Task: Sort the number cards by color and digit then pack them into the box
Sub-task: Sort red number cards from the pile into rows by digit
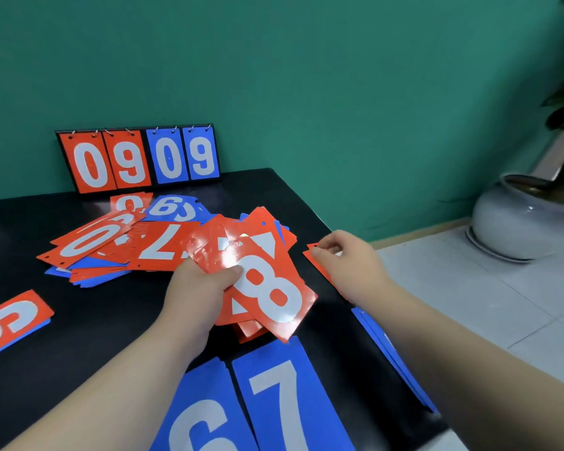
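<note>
The left hand [202, 294] grips a fan of red cards [241, 317] over the middle of the black desk [79, 320], thumb pressed on the top one. That top card, the red 8 card [267, 294], has its long axis running from near right to far left, with the punched holes at the far end. The cards beneath it are mostly covered and their digits are unreadable.

At the desk's right edge the right hand [342, 258] pinches the far corner of a single red card [321, 271], which seems to lie flat. Hand and forearm hide its digit.

Blue cards [388, 346] along that edge are partly hidden by the forearm. At the near edge a blue 6 card [196, 418] and a blue 7 card [284, 402] lie side by side, cut off by the frame. A mixed pile [111, 245] lies before the flip scoreboard [137, 157] at the far edge.
</note>
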